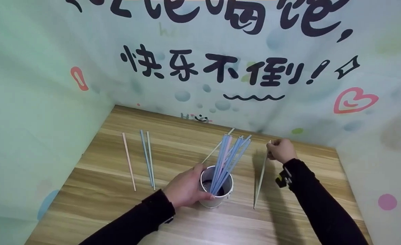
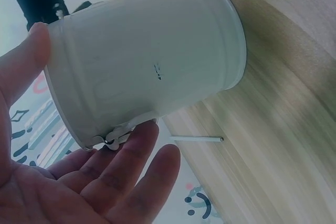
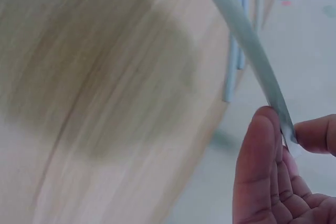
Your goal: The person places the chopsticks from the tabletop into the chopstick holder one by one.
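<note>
My left hand (image 1: 185,185) grips a small white bucket (image 1: 213,203) by its side, thumb at the near rim. Several blue straws and a pink one (image 1: 228,149) lean out of it. In the left wrist view the bucket (image 2: 131,51) appears sideways, with fingers by its wire handle. To the right, my right hand (image 1: 282,150) pinches a pale green straw (image 1: 262,173) near its top end; its lower end slants down close over the table. Up close in the right wrist view, this straw (image 3: 254,51) runs between thumb and fingertips.
On the left of the wooden table (image 1: 101,177) lie a pink straw (image 1: 129,161), a blue straw (image 1: 146,158) and a pale green straw (image 1: 151,160). Another pale green straw (image 1: 212,152) lies behind the bucket. A printed cloth (image 1: 173,88) encloses the back and sides.
</note>
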